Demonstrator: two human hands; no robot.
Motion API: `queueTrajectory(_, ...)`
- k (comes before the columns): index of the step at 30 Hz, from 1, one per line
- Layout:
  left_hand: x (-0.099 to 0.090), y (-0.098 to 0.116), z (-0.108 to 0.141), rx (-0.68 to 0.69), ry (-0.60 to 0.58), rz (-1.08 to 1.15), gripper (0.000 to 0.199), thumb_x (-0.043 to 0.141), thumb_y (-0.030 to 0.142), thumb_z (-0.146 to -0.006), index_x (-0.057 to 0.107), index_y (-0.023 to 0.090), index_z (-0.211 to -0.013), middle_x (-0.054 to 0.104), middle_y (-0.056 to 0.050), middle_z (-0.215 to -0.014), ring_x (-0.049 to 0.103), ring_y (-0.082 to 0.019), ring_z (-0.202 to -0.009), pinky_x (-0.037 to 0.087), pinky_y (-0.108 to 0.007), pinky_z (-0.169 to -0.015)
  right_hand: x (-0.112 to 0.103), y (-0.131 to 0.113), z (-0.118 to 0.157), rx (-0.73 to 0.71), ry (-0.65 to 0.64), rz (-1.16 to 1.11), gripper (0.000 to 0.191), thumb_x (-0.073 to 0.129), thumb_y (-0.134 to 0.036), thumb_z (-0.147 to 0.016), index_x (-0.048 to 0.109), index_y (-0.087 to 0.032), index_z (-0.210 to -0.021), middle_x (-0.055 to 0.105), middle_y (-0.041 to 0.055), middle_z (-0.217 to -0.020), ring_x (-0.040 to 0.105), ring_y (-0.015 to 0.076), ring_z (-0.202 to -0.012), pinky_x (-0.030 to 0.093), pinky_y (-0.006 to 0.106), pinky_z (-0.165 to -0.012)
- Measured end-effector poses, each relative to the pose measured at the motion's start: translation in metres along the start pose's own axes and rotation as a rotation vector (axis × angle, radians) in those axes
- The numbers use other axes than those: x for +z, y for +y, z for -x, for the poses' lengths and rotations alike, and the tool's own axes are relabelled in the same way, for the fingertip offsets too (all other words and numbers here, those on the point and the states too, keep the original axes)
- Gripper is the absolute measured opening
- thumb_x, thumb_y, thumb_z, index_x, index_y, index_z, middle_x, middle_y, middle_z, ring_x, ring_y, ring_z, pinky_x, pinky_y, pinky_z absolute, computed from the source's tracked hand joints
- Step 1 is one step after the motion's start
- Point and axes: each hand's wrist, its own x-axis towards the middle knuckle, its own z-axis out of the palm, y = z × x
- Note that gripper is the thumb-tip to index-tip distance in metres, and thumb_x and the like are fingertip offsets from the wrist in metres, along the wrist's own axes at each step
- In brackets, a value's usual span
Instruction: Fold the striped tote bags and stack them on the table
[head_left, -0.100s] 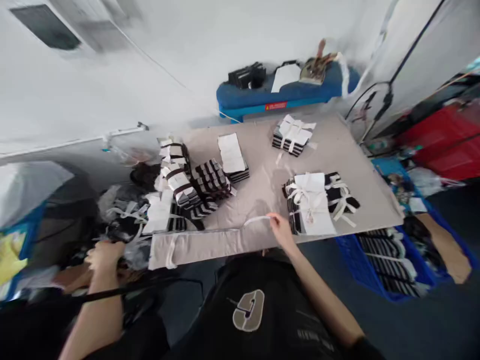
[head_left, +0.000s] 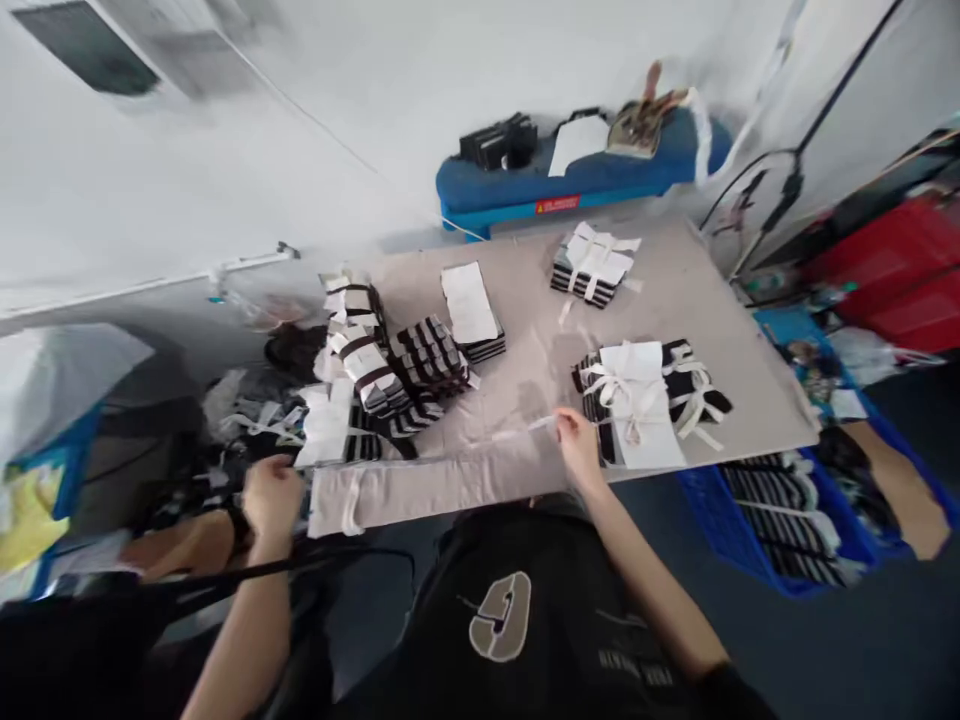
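Note:
My right hand (head_left: 577,447) is over the table's near edge, its fingers pinched on one end of a thin white fabric strip (head_left: 517,432). The strip runs leftward across the cloth and blurs out. Just right of that hand lies a striped bundle tied with white strips, a white sheet (head_left: 639,405) on top. My left hand (head_left: 274,497) is off the table's left corner, fingers curled; what it holds, if anything, is hidden by blur. Nearest to it are a striped stack with white paper (head_left: 327,422) and a white strip (head_left: 351,503) hanging over the edge.
More striped stacks (head_left: 427,352) crowd the table's left side, and a tied bundle (head_left: 595,262) lies at the back. A blue padded board (head_left: 510,192) stands behind the table (head_left: 517,370). Blue crates (head_left: 724,530) sit on the floor at right; bags and scraps (head_left: 240,400) lie at left.
My left hand has moved right and slightly up, closer to the table corner. My right hand has shifted slightly right and up, and the strip by it looks straighter.

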Motion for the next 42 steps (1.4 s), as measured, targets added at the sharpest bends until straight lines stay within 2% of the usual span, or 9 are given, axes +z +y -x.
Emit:
queueTrajectory(4,0.068,0.058,0.056,0.630,-0.312,0.234,0.031,0.047,0.013,-0.090,0.068,0.020,-0.112,0.070,-0.009,-0.120,0.068,-0.022,-0.112,0.053,-0.032,-0.099,-0.001,0.030,-0.028,0.068,0.070,0.111,0.022,0.049,-0.029,-0.080,0.069,-0.021,-0.082,0.072,0.0069,-0.081,0.064,0.0242,-0.078,0.049,0.036,-0.080)
queueTrajectory(6,0.093,0.087,0.075,0.748,-0.384,0.206,0.038,0.052,0.014,-0.089,0.064,0.019,-0.124,0.065,-0.012,-0.131,0.065,-0.024,-0.120,0.052,-0.035,-0.103,0.002,0.048,-0.037,0.113,0.085,0.161,0.015,0.051,-0.027,-0.076,0.065,-0.022,-0.075,0.072,0.0082,-0.081,0.065,0.0262,-0.084,0.051,0.040,-0.087)
queueTrajectory(15,0.127,0.123,0.071,0.755,-0.456,0.110,0.031,0.049,0.010,-0.092,0.064,0.015,-0.118,0.067,-0.018,-0.124,0.063,-0.032,-0.121,0.049,-0.042,-0.105,0.017,0.106,-0.053,0.235,0.126,0.275,0.023,0.056,-0.024,-0.077,0.066,-0.018,-0.096,0.072,0.0107,-0.092,0.068,0.0248,-0.088,0.055,0.040,-0.088)
queueTrajectory(22,0.130,0.147,0.093,0.760,-0.578,0.082,0.025,0.047,0.012,-0.095,0.066,0.019,-0.110,0.072,-0.011,-0.116,0.068,-0.025,-0.112,0.051,-0.036,-0.098,-0.032,0.121,-0.052,0.241,0.143,0.351,0.034,0.050,-0.019,-0.079,0.067,-0.019,-0.109,0.075,0.0119,-0.098,0.070,0.0269,-0.098,0.052,0.040,-0.097)
queueTrajectory(27,0.109,0.164,0.106,0.736,-0.588,0.059,0.024,0.055,0.012,-0.091,0.066,0.017,-0.111,0.070,-0.015,-0.119,0.072,-0.027,-0.102,0.055,-0.038,-0.091,-0.066,0.118,-0.060,0.288,0.166,0.366,0.029,0.052,-0.018,-0.076,0.068,-0.021,-0.099,0.076,0.0112,-0.089,0.071,0.0298,-0.096,0.050,0.044,-0.099)
queueTrajectory(31,0.047,0.198,0.084,0.848,-0.412,0.323,0.031,0.056,0.016,-0.091,0.063,0.020,-0.121,0.067,-0.012,-0.123,0.070,-0.023,-0.104,0.054,-0.035,-0.096,-0.062,0.104,-0.067,0.287,0.150,0.307,0.014,0.054,-0.019,-0.071,0.063,-0.024,-0.079,0.073,0.0088,-0.079,0.071,0.0293,-0.087,0.053,0.043,-0.093)
queueTrajectory(36,-0.024,0.309,0.020,0.888,-0.034,0.837,0.026,0.049,0.015,-0.093,0.065,0.022,-0.112,0.067,-0.008,-0.113,0.066,-0.021,-0.108,0.053,-0.036,-0.101,-0.032,0.061,-0.093,0.142,0.086,0.161,0.012,0.055,-0.028,-0.078,0.065,-0.024,-0.083,0.075,0.0099,-0.093,0.069,0.0286,-0.098,0.051,0.044,-0.100)
queueTrajectory(39,-0.025,0.384,-0.013,0.617,-0.056,0.817,0.036,0.055,0.009,-0.084,0.060,0.015,-0.119,0.060,-0.017,-0.131,0.055,-0.028,-0.132,0.043,-0.044,-0.115,0.003,0.023,-0.129,0.052,0.030,0.049,0.023,0.055,-0.036,-0.084,0.068,-0.020,-0.094,0.075,0.0107,-0.099,0.068,0.0286,-0.101,0.050,0.046,-0.102)
queueTrajectory(42,-0.007,0.433,-0.036,0.305,-0.129,0.809,0.055,0.057,0.008,-0.082,0.046,0.007,-0.136,0.049,-0.029,-0.144,0.042,-0.035,-0.145,0.034,-0.052,-0.120,0.050,-0.015,-0.179,0.006,-0.053,-0.063,0.024,0.056,-0.037,-0.085,0.069,-0.020,-0.096,0.076,0.0095,-0.102,0.068,0.0266,-0.103,0.051,0.043,-0.102)
